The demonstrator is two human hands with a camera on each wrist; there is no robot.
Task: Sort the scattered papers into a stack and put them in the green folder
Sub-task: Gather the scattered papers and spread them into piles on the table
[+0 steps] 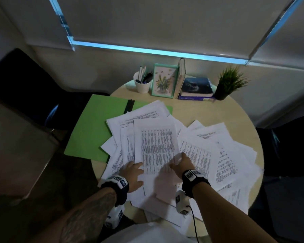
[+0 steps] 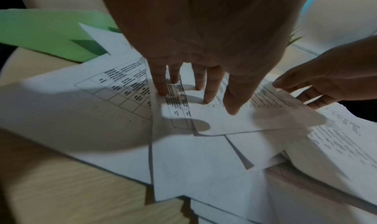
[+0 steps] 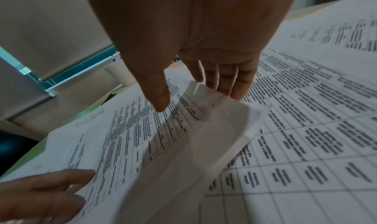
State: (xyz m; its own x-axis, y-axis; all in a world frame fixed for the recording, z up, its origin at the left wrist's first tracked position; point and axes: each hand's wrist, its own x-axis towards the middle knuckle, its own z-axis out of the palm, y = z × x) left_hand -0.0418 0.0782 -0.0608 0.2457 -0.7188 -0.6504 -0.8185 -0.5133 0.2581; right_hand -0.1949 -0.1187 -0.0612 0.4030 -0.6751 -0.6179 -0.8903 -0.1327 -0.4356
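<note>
Printed papers (image 1: pixel 197 142) lie scattered in a loose overlapping heap across the middle and right of the round wooden table (image 1: pixel 239 113), several sheets hanging over its near edge. The green folder (image 1: pixel 93 127) lies open at the left edge of the table, part of it jutting past the rim, with its black spine strip toward the far side; the far-left sheets of the heap overlap its right half.

The left hand (image 1: pixel 132 174) rests on the heap near the near edge, its fingers (image 2: pixel 210 88) straight and slightly spread, the tips pressing down on a sheet printed with a table grid. The right hand (image 1: pixel 182 163) is just beside it to the right, its four fingers (image 3: pixel 240 85) held together and slipped under the lifted corner of the top sheet (image 1: pixel 156 146), a page of dense columns, while the thumb sits above that corner with a gap to the paper. The corner curls up off the pile; whether the thumb actually pinches it cannot be told.

Along the far edge of the table stand a white cup of pens (image 1: pixel 142 82), a green-framed flower picture (image 1: pixel 164 81), an upright book (image 1: pixel 181 77), a stack of books (image 1: pixel 197 89) lying flat, and a small potted plant (image 1: pixel 230 83).
</note>
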